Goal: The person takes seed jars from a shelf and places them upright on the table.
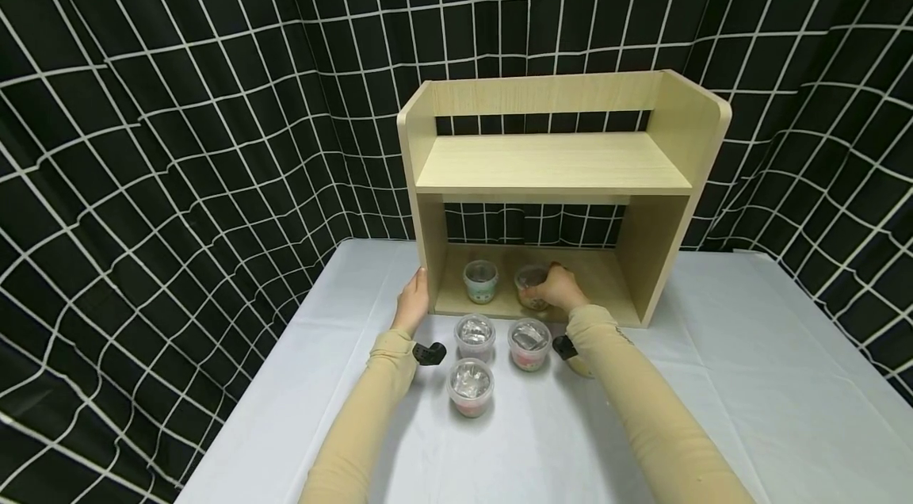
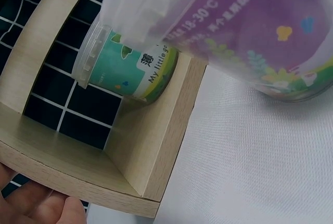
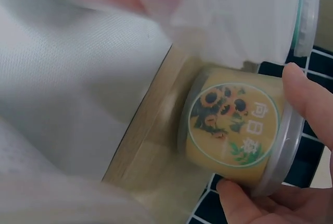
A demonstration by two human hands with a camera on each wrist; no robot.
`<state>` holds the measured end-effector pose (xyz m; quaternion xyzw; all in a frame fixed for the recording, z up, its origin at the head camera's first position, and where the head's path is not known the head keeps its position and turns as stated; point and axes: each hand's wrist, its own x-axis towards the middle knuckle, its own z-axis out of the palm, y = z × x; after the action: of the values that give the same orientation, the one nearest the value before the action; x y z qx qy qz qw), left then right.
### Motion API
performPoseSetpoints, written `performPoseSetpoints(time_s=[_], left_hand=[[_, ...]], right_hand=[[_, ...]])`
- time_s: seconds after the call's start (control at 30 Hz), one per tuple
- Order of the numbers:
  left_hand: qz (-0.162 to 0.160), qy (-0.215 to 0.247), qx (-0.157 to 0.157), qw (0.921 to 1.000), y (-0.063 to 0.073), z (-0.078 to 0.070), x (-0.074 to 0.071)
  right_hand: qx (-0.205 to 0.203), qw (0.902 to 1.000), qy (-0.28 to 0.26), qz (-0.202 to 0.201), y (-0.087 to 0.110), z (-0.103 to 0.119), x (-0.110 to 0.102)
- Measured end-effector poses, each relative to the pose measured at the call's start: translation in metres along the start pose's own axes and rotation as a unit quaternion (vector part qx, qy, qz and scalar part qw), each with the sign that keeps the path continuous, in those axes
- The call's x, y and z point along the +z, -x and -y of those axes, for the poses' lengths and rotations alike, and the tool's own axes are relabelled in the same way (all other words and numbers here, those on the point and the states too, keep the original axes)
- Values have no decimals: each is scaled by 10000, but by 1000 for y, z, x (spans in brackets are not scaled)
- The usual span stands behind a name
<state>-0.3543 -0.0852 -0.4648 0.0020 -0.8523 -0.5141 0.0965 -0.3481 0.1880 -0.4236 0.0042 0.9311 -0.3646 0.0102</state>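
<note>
My right hand (image 1: 559, 288) grips a yellow plastic cup (image 3: 234, 125) with a sunflower label and a clear lid, low over the bottom board of the wooden shelf (image 1: 552, 163). Thumb and fingers are at its lid end in the right wrist view. Left of it on that board stands a mint-green cup (image 1: 481, 282) with printed lettering. My left hand (image 1: 411, 303) rests against the outer face of the shelf's left side panel and holds no cup. In the left wrist view, its fingers (image 2: 49, 208) show at the panel's edge.
In front of the shelf on the white-covered table (image 1: 299, 417) stand a purple-labelled cup (image 2: 260, 31) and two pinkish lidded cups, one nearer (image 1: 471, 387) and one to the right (image 1: 529, 344). A yellowish cup (image 1: 581, 366) is partly hidden by my right sleeve. Black grid cloth (image 1: 214, 131) hangs around.
</note>
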Motion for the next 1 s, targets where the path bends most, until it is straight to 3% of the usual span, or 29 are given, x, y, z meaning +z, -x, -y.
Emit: performPoseSetpoints(time_s=[0.47, 1.0], left_hand=[[-29, 58, -20, 10000, 3, -2, 0], [-54, 77, 7, 10000, 3, -1, -1]], right_hand=[[-83, 9995, -165, -274, 1, 2, -3], [-291, 9932, -1116, -185, 15, 22, -23]])
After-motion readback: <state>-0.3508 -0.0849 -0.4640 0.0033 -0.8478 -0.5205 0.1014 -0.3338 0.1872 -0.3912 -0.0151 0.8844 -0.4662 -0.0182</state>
